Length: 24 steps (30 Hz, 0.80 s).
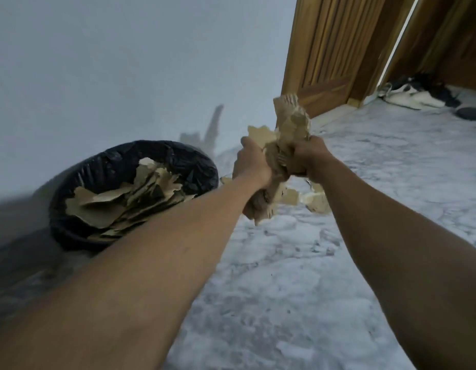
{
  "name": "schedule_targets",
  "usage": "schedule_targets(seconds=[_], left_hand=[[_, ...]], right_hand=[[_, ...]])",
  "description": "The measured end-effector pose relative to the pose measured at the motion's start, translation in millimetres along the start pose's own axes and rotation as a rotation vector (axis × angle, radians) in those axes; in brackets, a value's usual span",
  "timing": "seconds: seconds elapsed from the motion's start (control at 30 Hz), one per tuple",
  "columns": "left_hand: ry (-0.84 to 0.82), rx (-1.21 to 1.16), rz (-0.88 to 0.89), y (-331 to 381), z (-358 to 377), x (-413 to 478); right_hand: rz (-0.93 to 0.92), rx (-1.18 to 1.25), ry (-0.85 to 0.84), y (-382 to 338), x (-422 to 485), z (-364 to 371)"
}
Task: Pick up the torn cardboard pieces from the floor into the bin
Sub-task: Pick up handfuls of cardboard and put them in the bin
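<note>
Both hands squeeze one bunch of torn brown cardboard pieces point(290, 124) held above the floor. My left hand point(251, 162) grips the bunch from the left, and my right hand point(310, 156) grips it from the right. Cardboard sticks out above and below the fists. To the left, against the wall, stands a round bin point(79, 169) lined with a black bag, with several torn cardboard pieces point(119, 201) piled inside. A few loose cardboard scraps point(315, 201) lie on the floor just beyond my hands.
The floor point(298, 289) is grey-white marble pattern. A plain pale wall point(125, 62) runs along the left. A wooden door point(335, 49) and frame stand at the far right, with shoes point(418, 94) and a dark item on the floor beside them.
</note>
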<state>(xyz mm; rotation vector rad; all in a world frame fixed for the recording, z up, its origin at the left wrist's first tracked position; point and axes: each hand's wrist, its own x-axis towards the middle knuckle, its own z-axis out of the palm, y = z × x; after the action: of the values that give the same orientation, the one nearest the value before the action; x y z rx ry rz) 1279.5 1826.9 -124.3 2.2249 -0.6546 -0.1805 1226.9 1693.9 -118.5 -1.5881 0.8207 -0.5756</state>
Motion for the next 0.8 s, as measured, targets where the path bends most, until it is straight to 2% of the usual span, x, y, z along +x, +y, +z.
schedule_targets(seconds=[0.07,0.17,0.23,0.3,0.37,0.4,0.47,0.57,0.6,0.7,0.77,0.8], left_hand=[[0.026,0.009,0.036,17.3,-62.9,22.6],[0.041,0.123,0.018,14.1,-154.2,38.0],[0.043,0.217,-0.111,-17.5,-200.2,33.9],[-0.054,0.259,-0.248,-69.8,-224.8,23.9],[-0.069,0.181,-0.306,-119.3,-229.2,13.1],[-0.035,0.166,-0.271,-137.7,-227.0,8.6],[-0.034,0.322,-0.158,-158.0,-222.0,0.0],[-0.182,0.527,-0.077,-177.1,-210.1,-2.9],[-0.192,0.51,-0.095,-182.6,-207.8,-4.1],[0.009,0.506,-0.174,-198.2,-204.8,-1.6],[0.088,0.509,-0.229,-206.8,-199.4,0.9],[0.069,0.504,-0.24,-209.3,-196.2,1.0]], right_hand=[[-0.135,0.047,-0.09,-66.1,-1.8,20.8],[-0.232,0.039,-0.187,-125.4,-23.4,61.5],[-0.275,-0.029,-0.326,-134.8,-44.8,95.1],[-0.244,-0.17,-0.465,-122.2,-64.2,130.8],[-0.204,-0.31,-0.558,-99.3,-76.5,164.6],[-0.191,-0.375,-0.583,-86.6,-79.7,178.9],[-0.118,-0.491,-0.603,-62.7,-85.1,195.7],[-0.082,-0.726,-0.571,-30.5,-83.5,202.2],[-0.126,-0.789,-0.531,-23.5,-80.1,202.6],[-0.35,-0.786,-0.438,-25.0,-73.1,203.4],[-0.541,-0.864,-0.543,-30.6,-72.9,208.2],[-0.562,-0.937,-0.625,-28.7,-74.2,213.4]])
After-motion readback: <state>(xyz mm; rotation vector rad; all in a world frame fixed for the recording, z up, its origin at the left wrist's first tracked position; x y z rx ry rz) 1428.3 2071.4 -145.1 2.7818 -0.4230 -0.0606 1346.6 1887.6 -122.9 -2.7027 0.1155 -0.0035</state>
